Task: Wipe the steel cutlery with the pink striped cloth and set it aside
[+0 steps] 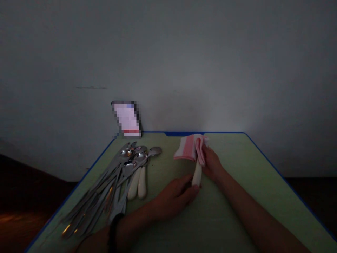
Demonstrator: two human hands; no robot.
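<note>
My left hand [175, 196] is closed on the white handle of a piece of cutlery [197, 174], pinching its near end. My right hand [212, 163] is closed on a pink and white cloth [191, 148], which is wrapped over the far end of that same piece, so its head is hidden. Both hands rest low over the pale green table [237, 196], right of its middle.
A pile of several metal spoons and cutlery pieces [110, 186], two with white handles [138, 184], lies fanned on the table's left side. A blurred white object [126, 119] leans against the grey wall behind. The table has a blue edge [276, 168].
</note>
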